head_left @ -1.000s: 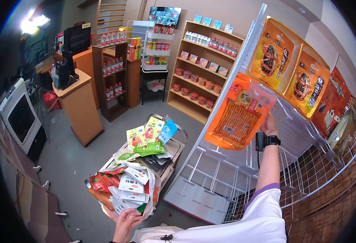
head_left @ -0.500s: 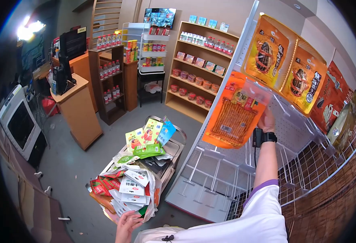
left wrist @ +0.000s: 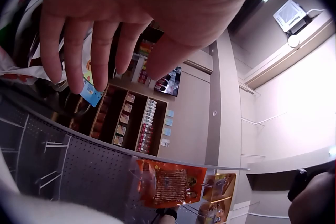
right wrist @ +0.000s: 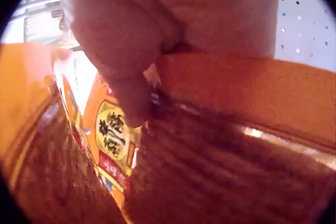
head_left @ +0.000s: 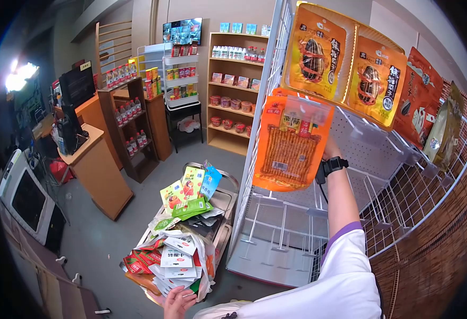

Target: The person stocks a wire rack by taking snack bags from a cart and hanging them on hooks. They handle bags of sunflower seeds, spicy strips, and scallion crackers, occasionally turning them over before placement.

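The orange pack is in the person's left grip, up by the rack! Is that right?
Not quite: the right grip, not the left grip, holds the orange pack up by the rack. The head view shows it.

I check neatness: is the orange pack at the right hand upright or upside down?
Upright: the head view shows the orange pack with lettering right way up.
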